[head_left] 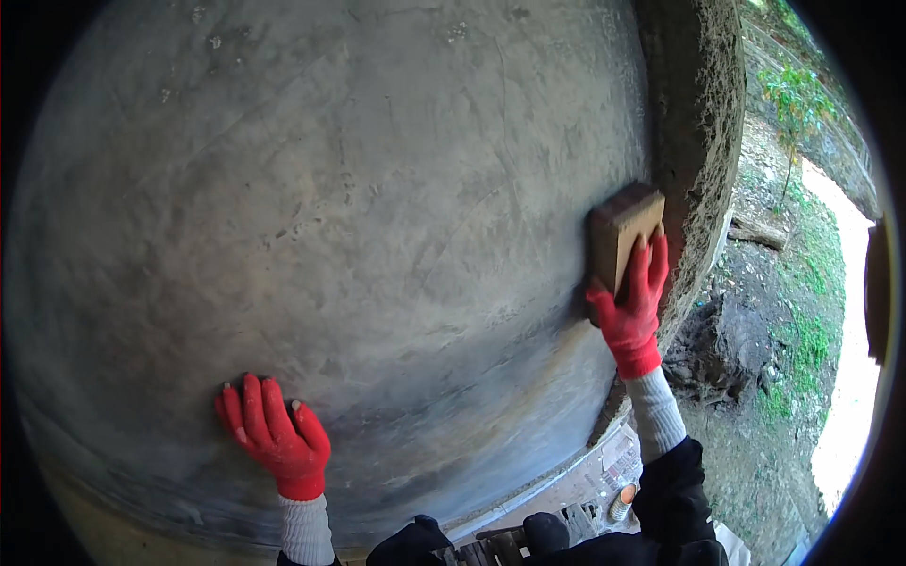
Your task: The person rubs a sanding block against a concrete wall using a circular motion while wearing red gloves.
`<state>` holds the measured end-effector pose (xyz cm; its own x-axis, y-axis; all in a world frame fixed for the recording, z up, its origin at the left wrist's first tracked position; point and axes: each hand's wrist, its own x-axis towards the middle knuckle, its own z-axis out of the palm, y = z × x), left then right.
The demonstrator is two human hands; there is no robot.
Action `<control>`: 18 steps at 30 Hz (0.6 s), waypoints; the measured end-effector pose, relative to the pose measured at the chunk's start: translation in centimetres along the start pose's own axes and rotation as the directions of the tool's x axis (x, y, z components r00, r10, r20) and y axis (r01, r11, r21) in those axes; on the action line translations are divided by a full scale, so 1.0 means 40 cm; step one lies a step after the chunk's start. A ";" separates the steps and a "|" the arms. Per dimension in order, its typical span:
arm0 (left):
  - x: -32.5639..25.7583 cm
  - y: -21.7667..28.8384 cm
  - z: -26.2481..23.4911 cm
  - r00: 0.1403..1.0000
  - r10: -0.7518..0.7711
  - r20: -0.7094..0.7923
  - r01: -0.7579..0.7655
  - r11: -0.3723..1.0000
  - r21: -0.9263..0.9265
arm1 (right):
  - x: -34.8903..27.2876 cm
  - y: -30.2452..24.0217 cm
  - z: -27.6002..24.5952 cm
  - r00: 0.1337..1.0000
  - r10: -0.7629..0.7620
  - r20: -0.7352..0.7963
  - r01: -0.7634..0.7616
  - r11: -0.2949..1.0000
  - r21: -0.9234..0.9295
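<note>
A broad, curved grey concrete surface [377, 236] fills most of the head view, its face smooth and mottled with darker smears. My right hand [632, 316], in a red fingertip-less glove, grips a tan rectangular block [630, 226] with darker sides. It holds the block against the concrete close to the right edge. Lower left, my left hand [281, 439] wears a matching glove and rests on the same surface. Its fingers are spread and nothing is in it.
A rough raised concrete rim [703, 141] bounds the surface on the right. Beyond it lie sloping ground with grass, a thin sapling [795, 108], a short log [758, 232] and a dark lump [722, 349]. Slatted wood [491, 549] shows at the bottom near my knees.
</note>
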<state>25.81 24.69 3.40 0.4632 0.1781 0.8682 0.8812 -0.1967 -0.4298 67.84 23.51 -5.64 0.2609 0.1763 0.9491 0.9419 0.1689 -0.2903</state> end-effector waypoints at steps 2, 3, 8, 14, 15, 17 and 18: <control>0.004 0.008 0.007 1.000 0.012 -0.016 -0.012 0.999 -0.029 | 0.070 -0.018 -0.012 0.999 0.039 -0.027 -0.039 0.999 -0.008; 0.005 0.009 0.003 1.000 0.003 -0.021 -0.003 1.000 -0.021 | 0.087 -0.024 -0.008 0.995 0.087 -0.051 -0.088 0.996 -0.007; -0.006 -0.001 0.001 1.000 0.007 -0.026 -0.007 1.000 -0.027 | -0.263 0.005 0.041 0.997 0.080 0.013 -0.080 0.996 0.026; 0.007 0.017 0.000 1.000 -0.004 0.001 0.004 0.998 -0.069 | -0.407 0.050 0.006 0.983 0.103 0.155 -0.106 0.994 0.010; 0.002 0.009 -0.004 1.000 0.006 0.006 -0.006 0.998 -0.060 | -0.329 0.032 0.013 0.987 0.119 0.112 -0.121 0.993 0.012; -0.002 0.004 -0.004 1.000 0.007 -0.016 -0.008 0.998 -0.062 | -0.133 -0.010 0.012 0.993 0.111 0.030 -0.113 0.991 0.069; 0.000 0.008 0.000 1.000 0.005 -0.022 -0.006 0.998 -0.063 | -0.056 -0.021 0.011 0.993 0.117 -0.006 -0.116 0.990 0.077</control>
<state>26.10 24.61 3.26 0.4652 0.1562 0.8713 0.8708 -0.2577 -0.4187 66.38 23.40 -7.56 0.3702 0.1893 0.9095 0.8864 0.2211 -0.4068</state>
